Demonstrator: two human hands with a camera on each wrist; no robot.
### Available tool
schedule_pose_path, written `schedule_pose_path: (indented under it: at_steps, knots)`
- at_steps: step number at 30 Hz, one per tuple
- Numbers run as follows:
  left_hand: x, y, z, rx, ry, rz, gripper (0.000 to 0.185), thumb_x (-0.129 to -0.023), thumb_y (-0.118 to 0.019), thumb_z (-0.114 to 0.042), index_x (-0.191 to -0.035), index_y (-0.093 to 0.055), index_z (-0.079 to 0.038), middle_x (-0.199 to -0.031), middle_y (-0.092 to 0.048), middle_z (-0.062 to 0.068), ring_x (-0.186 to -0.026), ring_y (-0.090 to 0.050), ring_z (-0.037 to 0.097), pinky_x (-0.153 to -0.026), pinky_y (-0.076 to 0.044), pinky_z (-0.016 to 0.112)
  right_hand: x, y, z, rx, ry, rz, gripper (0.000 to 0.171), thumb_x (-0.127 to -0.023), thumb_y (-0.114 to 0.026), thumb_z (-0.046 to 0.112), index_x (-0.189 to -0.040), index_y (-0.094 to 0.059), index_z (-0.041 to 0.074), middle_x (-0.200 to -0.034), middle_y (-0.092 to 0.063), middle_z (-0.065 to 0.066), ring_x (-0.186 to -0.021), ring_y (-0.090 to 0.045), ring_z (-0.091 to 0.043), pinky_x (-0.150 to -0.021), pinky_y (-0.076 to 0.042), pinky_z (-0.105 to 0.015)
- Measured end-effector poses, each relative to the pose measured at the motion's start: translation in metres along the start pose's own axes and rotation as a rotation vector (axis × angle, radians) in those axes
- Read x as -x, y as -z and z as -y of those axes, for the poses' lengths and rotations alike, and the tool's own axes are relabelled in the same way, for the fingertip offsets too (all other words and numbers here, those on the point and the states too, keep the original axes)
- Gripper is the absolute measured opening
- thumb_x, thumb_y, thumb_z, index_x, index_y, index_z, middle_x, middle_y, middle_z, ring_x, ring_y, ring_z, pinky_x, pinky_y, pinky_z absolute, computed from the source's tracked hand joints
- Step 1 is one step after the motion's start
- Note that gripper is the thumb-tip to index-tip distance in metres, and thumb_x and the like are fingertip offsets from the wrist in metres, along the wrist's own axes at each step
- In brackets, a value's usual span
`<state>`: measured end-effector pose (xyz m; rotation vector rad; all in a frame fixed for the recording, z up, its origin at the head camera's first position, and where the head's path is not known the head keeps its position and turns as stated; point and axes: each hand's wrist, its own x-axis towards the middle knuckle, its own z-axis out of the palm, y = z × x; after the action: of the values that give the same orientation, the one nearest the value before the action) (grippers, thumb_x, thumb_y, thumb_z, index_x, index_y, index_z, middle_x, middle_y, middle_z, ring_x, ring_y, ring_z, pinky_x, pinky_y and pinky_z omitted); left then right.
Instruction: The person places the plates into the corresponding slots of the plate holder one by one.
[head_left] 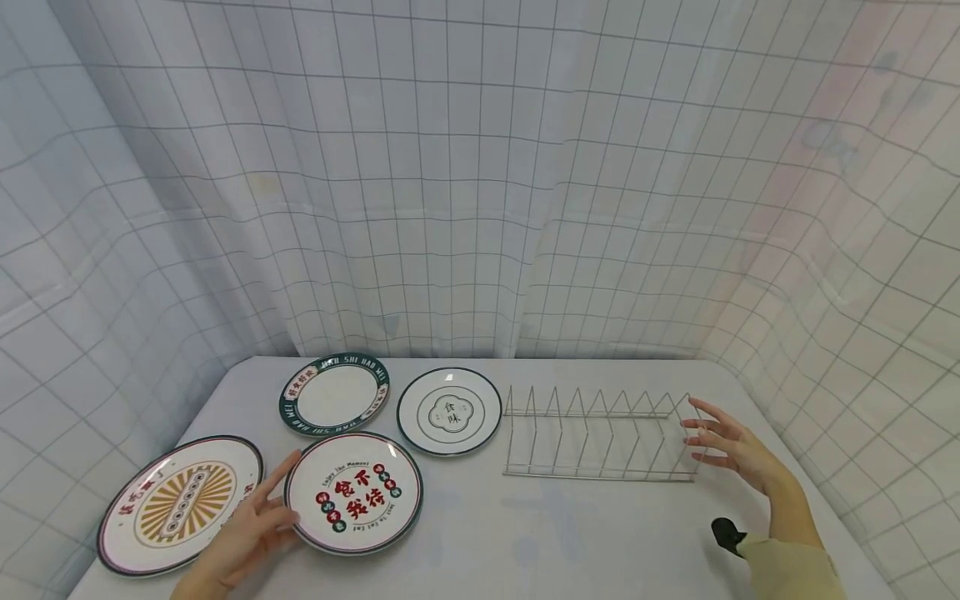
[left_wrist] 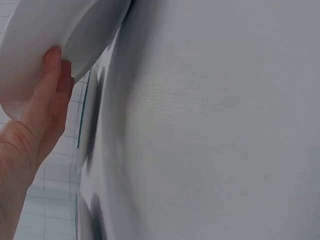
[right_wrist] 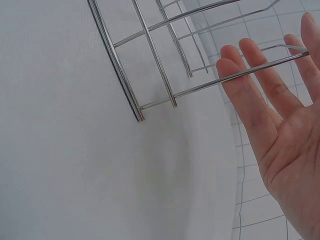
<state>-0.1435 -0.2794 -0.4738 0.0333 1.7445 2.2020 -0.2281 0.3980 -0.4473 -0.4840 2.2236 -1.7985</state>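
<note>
My left hand (head_left: 251, 529) holds the left edge of a round white plate (head_left: 354, 492) with red characters. In the left wrist view the fingers (left_wrist: 50, 95) press against the pale underside of this plate (left_wrist: 30, 45), which is raised and tilted above the table; the thumb is hidden. At the right end of a silver wire dish rack (head_left: 600, 475), my right hand (head_left: 738, 454) has its fingers spread and loosely bent. The right wrist view shows the fingertips right at the rack's end wire (right_wrist: 260, 67), palm turned towards it.
Behind the held plate are a green-rimmed plate (head_left: 337, 396) and a smaller white plate (head_left: 450, 412) with a dark rim. A plate with a yellow sunburst (head_left: 187, 504) lies at the far left. A gridded white curtain (head_left: 465, 208) surrounds the white table (head_left: 555, 542).
</note>
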Motion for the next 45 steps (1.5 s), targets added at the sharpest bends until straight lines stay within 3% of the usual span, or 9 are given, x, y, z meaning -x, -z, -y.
schedule_pose_path:
  at_steps: [6,11,20,26,33,45]
  knots:
    - [-0.004,-0.014,-0.023,-0.067,-0.126,0.028,0.077,-0.086,-0.049,0.006,-0.142,-0.025,-0.041,-0.110,-0.053,-0.004,-0.095,-0.058,0.013,-0.078,-0.055,0.036,0.000,0.001,-0.001,0.016,-0.013,-0.009,0.056,-0.098,-0.038,0.004,-0.147,-0.013,0.012,-0.120,-0.052,0.010,-0.103,-0.057,-0.007,-0.083,-0.052,-0.026]
    - [-0.017,-0.037,-0.045,-0.102,-0.222,0.038,0.080,-0.086,-0.050,0.006,-0.147,-0.014,-0.030,-0.117,-0.047,0.000,-0.097,-0.057,0.011,-0.078,-0.054,0.035,-0.001,0.003,-0.003,0.008,-0.019,-0.006,0.056,-0.097,-0.038,0.003,-0.147,-0.013,0.011,-0.121,-0.052,0.009,-0.104,-0.057,-0.007,-0.084,-0.052,-0.026]
    - [-0.057,-0.093,-0.077,-0.054,-0.317,0.106,0.082,-0.085,-0.053,0.009,-0.147,-0.015,-0.028,-0.133,-0.023,0.016,-0.103,-0.054,0.014,-0.080,-0.054,0.034,-0.004,0.005,-0.007,0.009,-0.036,-0.006,0.057,-0.097,-0.039,0.005,-0.147,-0.013,0.012,-0.122,-0.051,0.007,-0.105,-0.057,-0.009,-0.085,-0.051,-0.026]
    - [-0.087,-0.133,-0.093,0.009,-0.329,0.124,0.083,-0.084,-0.056,0.010,-0.146,-0.020,-0.031,-0.127,-0.031,0.012,-0.098,-0.054,0.014,-0.080,-0.054,0.032,-0.003,0.004,-0.004,-0.009,-0.035,0.004,0.057,-0.097,-0.039,0.005,-0.147,-0.013,0.013,-0.124,-0.051,0.002,-0.104,-0.057,-0.009,-0.085,-0.051,-0.027]
    - [-0.120,-0.186,-0.096,0.035,-0.349,0.164,0.084,-0.082,-0.059,0.009,-0.145,-0.023,-0.033,-0.123,-0.035,0.015,-0.097,-0.055,0.017,-0.082,-0.053,0.035,-0.003,0.005,-0.003,-0.016,-0.037,0.001,0.056,-0.097,-0.038,0.004,-0.147,-0.017,0.019,-0.122,-0.053,0.007,-0.104,-0.057,-0.009,-0.085,-0.051,-0.026]
    - [-0.166,-0.269,-0.074,0.019,-0.343,0.213,0.083,-0.076,-0.066,0.006,-0.141,-0.033,-0.035,-0.121,-0.040,0.016,-0.094,-0.055,0.018,-0.081,-0.054,0.034,-0.003,0.006,-0.006,-0.005,-0.044,0.005,0.057,-0.097,-0.038,0.004,-0.147,-0.012,0.015,-0.123,-0.052,0.004,-0.105,-0.057,-0.011,-0.086,-0.050,-0.024]
